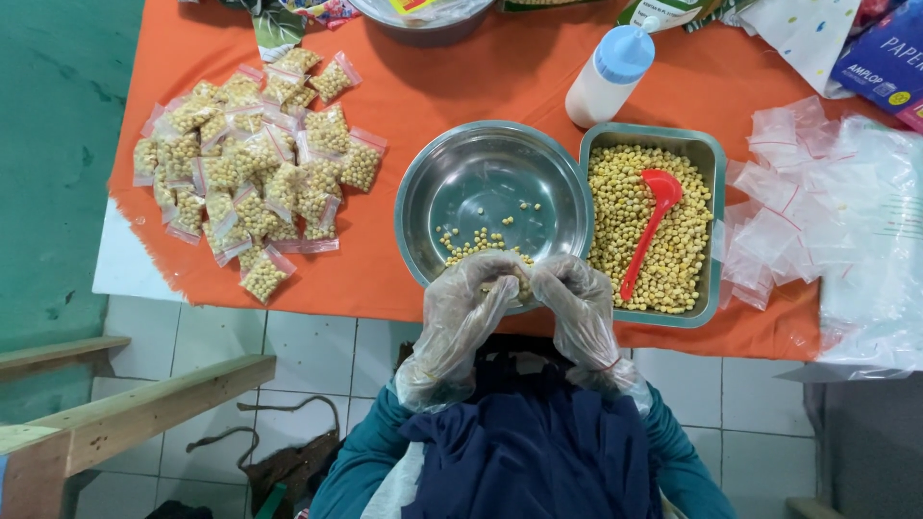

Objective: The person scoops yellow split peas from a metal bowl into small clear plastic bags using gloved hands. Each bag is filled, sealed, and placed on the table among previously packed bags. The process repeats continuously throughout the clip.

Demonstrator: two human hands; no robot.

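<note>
Yellow beans in a small clear bag (514, 281) sit low in the frame's centre, pinched between the gloved left hand (468, 306) and right hand (575, 300), equally near, over the near rim of the steel bowl (433, 207), with the bean tray (716, 159) just right.

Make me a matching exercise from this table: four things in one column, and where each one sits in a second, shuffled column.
Things:
1. red spoon
2. filled small bags
3. white bottle with blue cap
4. empty clear bags

Places:
A. heaped on the orange cloth at the picture's left
B. lying on the yellow beans in the rectangular tray
C. spread at the picture's right, beside the tray
D. standing just beyond the round bowl and the tray

Pairs: 1-B, 2-A, 3-D, 4-C
</note>
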